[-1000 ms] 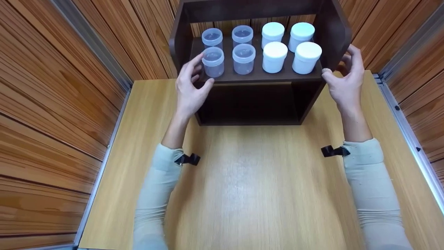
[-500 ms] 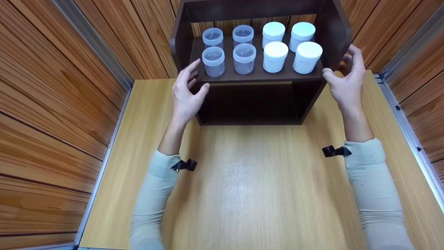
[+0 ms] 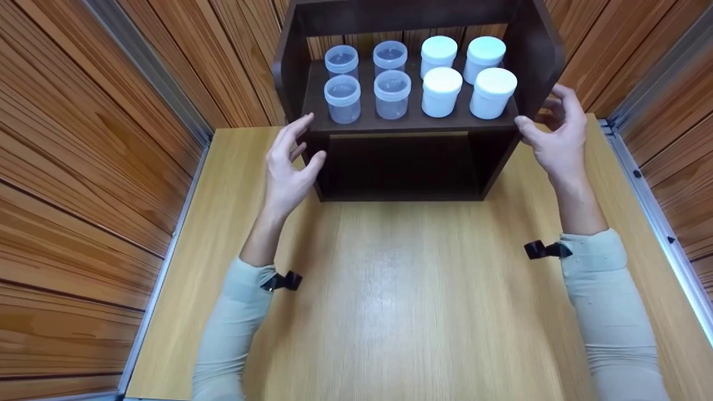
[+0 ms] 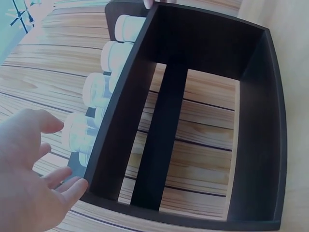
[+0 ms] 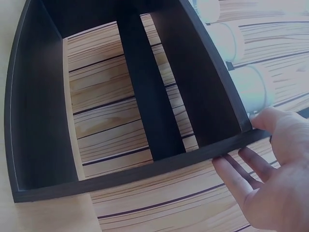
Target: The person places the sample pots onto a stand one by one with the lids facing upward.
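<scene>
A dark brown two-tier shelf stands at the back of the table. On its upper board are two rows of lidded jars: translucent jars on the left and white jars on the right. My left hand is beside the shelf's left front corner, fingers spread and nothing held; the left wrist view shows this hand near the jars' lids. On the other side, my right hand has its thumb at the front right corner and its fingers along the outer face of the side panel.
The shelf's lower compartment has an open front. Wood-plank walls with metal edge rails enclose the light wooden table. A small black device is strapped to each sleeve cuff.
My left hand has moved away from the front left translucent jar, down and to the left. My right hand has slid slightly down along the shelf's right side. Shelf and jars have stayed put.
</scene>
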{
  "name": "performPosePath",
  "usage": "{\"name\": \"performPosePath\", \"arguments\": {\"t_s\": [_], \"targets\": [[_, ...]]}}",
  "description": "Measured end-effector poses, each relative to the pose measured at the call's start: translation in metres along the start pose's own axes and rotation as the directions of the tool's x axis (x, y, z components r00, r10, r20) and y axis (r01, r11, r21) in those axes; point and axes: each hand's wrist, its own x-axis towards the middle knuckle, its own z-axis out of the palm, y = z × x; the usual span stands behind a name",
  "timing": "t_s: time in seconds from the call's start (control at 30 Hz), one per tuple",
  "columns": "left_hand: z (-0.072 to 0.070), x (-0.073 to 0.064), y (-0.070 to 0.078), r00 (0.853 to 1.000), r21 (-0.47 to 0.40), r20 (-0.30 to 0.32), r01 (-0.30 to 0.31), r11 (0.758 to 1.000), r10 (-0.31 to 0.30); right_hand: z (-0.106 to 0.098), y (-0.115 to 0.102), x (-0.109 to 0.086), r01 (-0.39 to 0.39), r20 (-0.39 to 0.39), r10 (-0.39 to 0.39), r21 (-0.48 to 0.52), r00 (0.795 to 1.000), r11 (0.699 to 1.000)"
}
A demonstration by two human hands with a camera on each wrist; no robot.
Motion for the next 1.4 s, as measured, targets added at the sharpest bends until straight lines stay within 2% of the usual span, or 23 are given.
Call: {"name": "performPosePath", "arguments": {"t_s": [0.1,0.23,0.43,0.63,0.97,1.07,1.13,1.3,1.4], "targets": [[-0.006,-0.006,-0.002,1.0,0.002,0.01,-0.017,1.0,0.016,-0.004,0.0,-0.005,-0.048,0.026,0.048,0.023,0.999,0.999],[-0.016,-0.014,-0.007,0.999,0.006,0.023,-0.028,1.0,0.027,-0.007,0.0,-0.012,-0.065,0.066,0.063,0.032,0.996,0.997],[-0.026,-0.027,-0.019,0.999,0.016,0.033,-0.002,1.0,0.002,-0.013,0.006,-0.02,-0.035,0.112,0.043,-0.076,0.993,0.996],[-0.035,-0.04,-0.033,0.998,0.03,0.04,0.05,0.998,-0.051,-0.019,0.013,-0.031,-0.021,0.129,0.032,-0.085,0.991,0.996],[-0.055,-0.061,-0.049,0.994,0.111,0.042,0.094,0.989,-0.099,-0.033,0.016,-0.049,0.06,0.183,-0.026,-0.18,0.983,0.982],[-0.058,-0.062,-0.053,0.995,0.179,0.054,0.073,0.981,-0.084,-0.034,0.017,-0.051,0.106,0.189,-0.068,-0.2,0.98,0.974],[-0.059,-0.062,-0.055,0.996,0.224,0.065,0.038,0.974,-0.054,-0.035,0.017,-0.052,0.126,0.19,-0.084,-0.221,0.978,0.967],[-0.058,-0.058,-0.063,0.996,0.321,0.084,-0.054,0.945,0.028,-0.034,0.019,-0.055,0.127,0.191,-0.066,-0.329,0.979,0.936],[-0.055,-0.057,-0.071,0.995,0.38,0.086,-0.086,0.921,0.057,-0.034,0.021,-0.057,0.14,0.187,-0.071,-0.388,0.98,0.911]]}}
